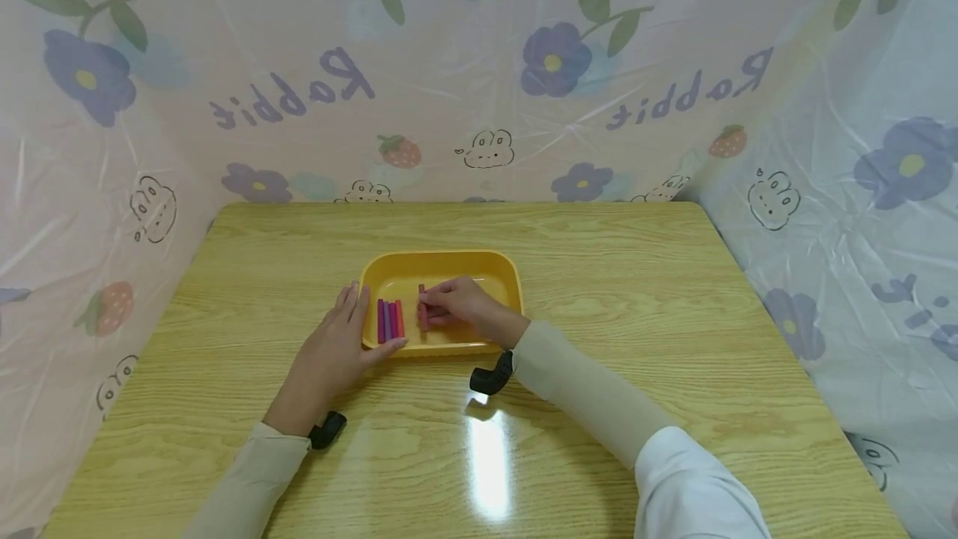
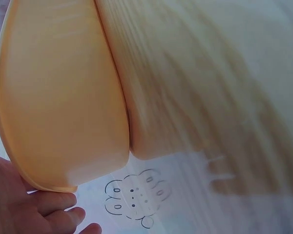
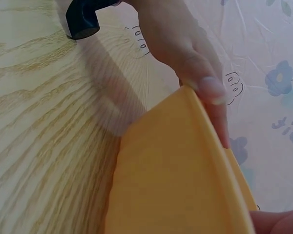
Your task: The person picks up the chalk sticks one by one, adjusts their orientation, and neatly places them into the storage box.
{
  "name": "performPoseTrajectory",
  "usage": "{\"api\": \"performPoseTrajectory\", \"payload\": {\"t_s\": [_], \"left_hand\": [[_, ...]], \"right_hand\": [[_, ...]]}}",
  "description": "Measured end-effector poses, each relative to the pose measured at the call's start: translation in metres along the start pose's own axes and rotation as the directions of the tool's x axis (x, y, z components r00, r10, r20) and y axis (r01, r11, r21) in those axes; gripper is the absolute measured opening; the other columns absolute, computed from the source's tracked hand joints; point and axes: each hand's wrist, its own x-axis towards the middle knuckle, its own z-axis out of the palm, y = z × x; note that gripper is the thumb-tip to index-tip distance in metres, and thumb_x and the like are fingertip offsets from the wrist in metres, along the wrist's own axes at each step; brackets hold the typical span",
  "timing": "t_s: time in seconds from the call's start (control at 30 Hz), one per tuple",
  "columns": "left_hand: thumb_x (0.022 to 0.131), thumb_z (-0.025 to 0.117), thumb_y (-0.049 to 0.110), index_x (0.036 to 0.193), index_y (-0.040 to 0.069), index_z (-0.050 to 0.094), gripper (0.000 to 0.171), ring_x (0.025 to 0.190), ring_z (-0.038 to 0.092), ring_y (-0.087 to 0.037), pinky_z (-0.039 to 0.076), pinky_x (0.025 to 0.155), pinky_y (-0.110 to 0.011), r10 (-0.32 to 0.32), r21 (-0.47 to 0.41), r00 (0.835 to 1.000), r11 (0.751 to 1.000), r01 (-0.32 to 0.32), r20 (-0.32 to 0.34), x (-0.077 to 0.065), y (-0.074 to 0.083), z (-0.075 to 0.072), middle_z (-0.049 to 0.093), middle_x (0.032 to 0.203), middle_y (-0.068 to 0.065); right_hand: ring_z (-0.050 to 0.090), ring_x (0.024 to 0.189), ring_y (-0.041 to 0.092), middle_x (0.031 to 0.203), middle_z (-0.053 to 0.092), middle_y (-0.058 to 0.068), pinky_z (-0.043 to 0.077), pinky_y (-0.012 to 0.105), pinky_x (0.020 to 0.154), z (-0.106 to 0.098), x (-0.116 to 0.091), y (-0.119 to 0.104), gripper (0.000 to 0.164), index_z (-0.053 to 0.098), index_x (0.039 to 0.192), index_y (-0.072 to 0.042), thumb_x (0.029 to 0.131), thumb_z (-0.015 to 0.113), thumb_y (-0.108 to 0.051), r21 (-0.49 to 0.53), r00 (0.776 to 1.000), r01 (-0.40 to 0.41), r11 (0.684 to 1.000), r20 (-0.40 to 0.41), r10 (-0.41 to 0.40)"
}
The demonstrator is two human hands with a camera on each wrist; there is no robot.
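My left hand (image 1: pixel 333 349) rests against the left end of a shallow yellow tray (image 1: pixel 441 348), thumb along the front rim and straight fingers spread at the left rim. The left wrist view shows that hand (image 2: pixel 36 212) touching the tray's corner from outside. Inside the tray, my right hand (image 1: pixel 460 302) pinches a thin reddish-brown crayon-like stick (image 1: pixel 423 321) between thumb and fingers. To its left, several similar sticks (image 1: pixel 390 321) in purple, violet, magenta and pinkish red lie side by side. In the right wrist view the tray's wall (image 3: pixel 156 161) hides the sticks.
The tray stands on a wood-grain table (image 1: pixel 599 273). Patterned sheeting (image 1: pixel 479 90) with flowers and rabbits hangs behind the table and at both sides. A black wrist camera mount (image 1: pixel 492 374) sits beside the right wrist, another (image 1: pixel 327 431) beside the left.
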Motion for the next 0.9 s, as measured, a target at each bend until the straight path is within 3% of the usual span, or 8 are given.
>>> {"api": "performPoseTrajectory", "payload": {"t_s": [0.47,0.63,0.9], "left_hand": [[0.077,0.039,0.078,0.149,0.001,0.011,0.109,0.140,0.008,-0.033,0.023,0.106,-0.053,-0.013,0.009,1.000,1.000,0.013,0.014,0.000,0.000,0.000,0.011,0.152,-0.022],[0.077,0.041,0.078,0.149,0.001,0.012,0.109,0.139,0.012,-0.035,0.026,0.105,-0.053,0.003,0.019,1.000,1.000,-0.003,-0.008,0.000,-0.001,0.000,0.012,0.151,-0.023],[0.077,0.039,0.079,0.149,0.001,0.011,0.109,0.139,0.011,-0.036,0.025,0.105,-0.054,0.009,0.014,1.000,1.000,-0.009,-0.003,0.001,-0.002,0.001,0.011,0.151,-0.023]], "right_hand": [[0.068,0.081,0.023,0.088,0.069,0.017,0.055,0.032,0.075,0.007,0.006,0.003,0.028,0.067,0.099,0.009,0.094,0.057,-0.016,-0.007,0.998,-0.057,0.998,0.023,0.057],[0.067,0.082,0.023,0.088,0.069,0.016,0.055,0.031,0.074,0.007,0.009,0.006,0.029,0.067,0.099,0.010,0.094,0.055,-0.017,-0.043,0.998,-0.026,0.999,0.056,0.029],[0.068,0.080,0.022,0.087,0.069,0.013,0.055,0.031,0.071,0.006,0.011,0.007,0.025,0.069,0.099,0.005,0.093,0.058,-0.016,-0.055,0.998,-0.056,0.997,0.024,0.057]]}}
